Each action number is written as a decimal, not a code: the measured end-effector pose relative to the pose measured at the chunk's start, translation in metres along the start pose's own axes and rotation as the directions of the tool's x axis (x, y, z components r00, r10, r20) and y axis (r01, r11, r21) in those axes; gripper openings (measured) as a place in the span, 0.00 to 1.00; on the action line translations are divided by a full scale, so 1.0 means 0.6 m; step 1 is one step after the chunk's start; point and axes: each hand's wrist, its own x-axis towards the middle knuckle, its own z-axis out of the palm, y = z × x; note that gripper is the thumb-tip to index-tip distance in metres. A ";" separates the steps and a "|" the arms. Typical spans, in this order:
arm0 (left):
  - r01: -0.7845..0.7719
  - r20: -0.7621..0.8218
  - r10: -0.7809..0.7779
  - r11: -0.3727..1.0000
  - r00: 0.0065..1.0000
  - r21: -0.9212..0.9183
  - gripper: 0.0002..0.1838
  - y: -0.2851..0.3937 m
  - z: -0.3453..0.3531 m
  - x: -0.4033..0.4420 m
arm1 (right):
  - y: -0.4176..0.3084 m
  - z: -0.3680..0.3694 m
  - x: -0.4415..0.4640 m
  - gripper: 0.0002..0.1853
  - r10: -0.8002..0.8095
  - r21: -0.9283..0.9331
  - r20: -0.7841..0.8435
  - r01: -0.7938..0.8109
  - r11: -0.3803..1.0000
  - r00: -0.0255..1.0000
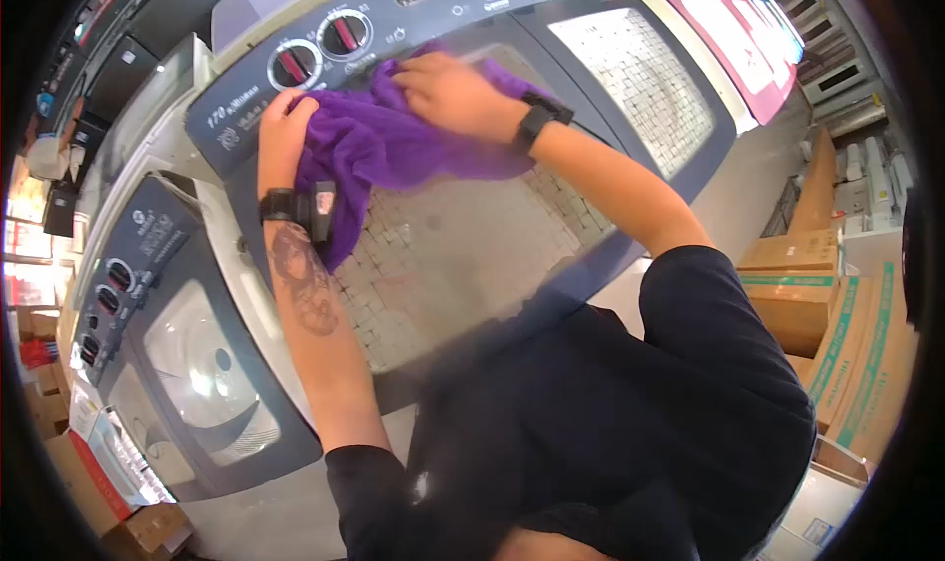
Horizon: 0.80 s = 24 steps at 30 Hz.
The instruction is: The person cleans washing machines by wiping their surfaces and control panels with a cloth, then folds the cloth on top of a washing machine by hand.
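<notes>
A purple cloth (379, 143) lies bunched across the upper part of a washing machine's lid (453, 256), just below the control panel (413, 30). My left hand (285, 128) grips the cloth's left end, fingers curled over its edge near the red-marked knobs (293, 66). Farther right, my right hand (448, 93) presses on the cloth with its fingers bent into the folds. Part of the cloth hangs down beside my left wrist. Both wrists carry dark bands.
Another washing machine (192, 364) with a see-through lid stands at the left. A machine with a maroon top (724, 39) is at the upper right. Cardboard boxes (847, 354) are stacked on the right, and shelving (827, 30) stands behind them.
</notes>
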 end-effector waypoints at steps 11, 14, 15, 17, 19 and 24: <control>-0.127 0.334 -0.058 0.854 0.941 0.505 0.24 0.083 0.072 -0.015 | 0.056 -0.176 -0.252 0.28 0.290 -0.418 0.208 -0.184 0.890 0.934; -0.217 0.409 0.010 0.859 0.913 0.463 0.21 0.096 0.108 -0.032 | -0.048 -0.212 -0.305 0.29 0.428 -0.422 0.263 -0.296 0.857 0.865; -0.218 0.441 -0.007 0.862 0.897 0.457 0.22 0.107 0.117 -0.036 | -0.077 -0.218 -0.323 0.29 0.458 -0.426 0.279 -0.319 0.847 0.844; -0.266 0.501 0.028 0.872 0.865 0.411 0.22 0.115 0.129 -0.041 | -0.136 -0.221 -0.353 0.30 0.532 -0.449 0.352 -0.359 0.818 0.770; -0.317 0.540 0.075 0.872 0.838 0.372 0.21 0.109 0.141 -0.042 | -0.189 -0.223 -0.355 0.31 0.548 -0.393 0.382 -0.406 0.825 0.744; -0.380 0.527 0.153 0.854 0.836 0.356 0.20 0.098 0.150 -0.037 | -0.226 -0.191 -0.323 0.34 0.500 -0.395 0.506 -0.327 0.859 0.703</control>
